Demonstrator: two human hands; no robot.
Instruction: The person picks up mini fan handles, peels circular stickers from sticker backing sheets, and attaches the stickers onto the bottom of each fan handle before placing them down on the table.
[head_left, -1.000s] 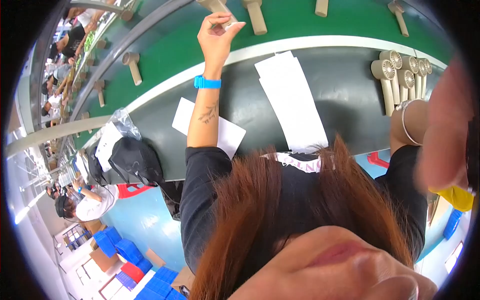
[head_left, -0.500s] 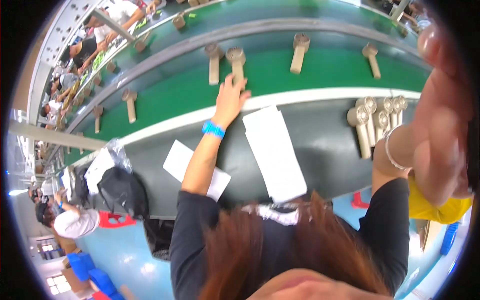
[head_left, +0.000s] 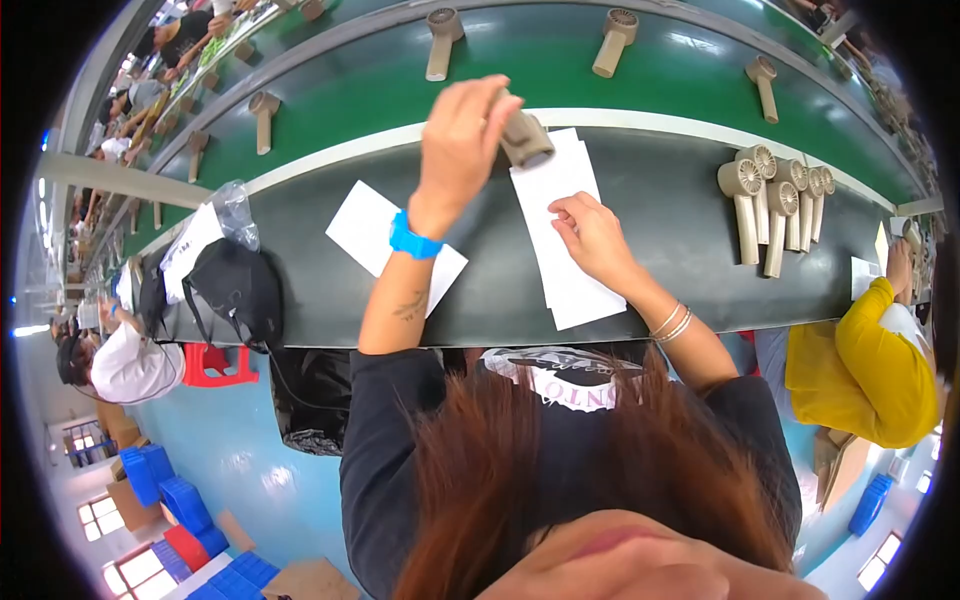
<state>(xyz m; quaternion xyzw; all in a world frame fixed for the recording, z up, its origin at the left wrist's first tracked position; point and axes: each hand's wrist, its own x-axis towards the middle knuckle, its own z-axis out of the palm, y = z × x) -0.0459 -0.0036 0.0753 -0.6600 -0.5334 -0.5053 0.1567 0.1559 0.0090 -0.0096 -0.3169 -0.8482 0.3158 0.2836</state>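
My left hand, with a blue band at its wrist, is closed around a beige handheld fan. The fan is tilted just above the far end of a white paper stack, and the fingers hide much of it. Over that stack, my right hand has bent fingers, with the thumb apart from them and nothing visible between. Another white sheet lies partly under my left forearm. To the right, several beige handheld fans stand grouped on the dark worktop.
Beyond a white rail, a green conveyor belt carries several spaced-out fans. A black bag and clear plastic sit at the left of the worktop. A person in yellow works at the right, another in white at the left.
My left hand has lifted a fan off the belt and brought it toward the papers. My right hand has come down from close to the camera to the paper stack.
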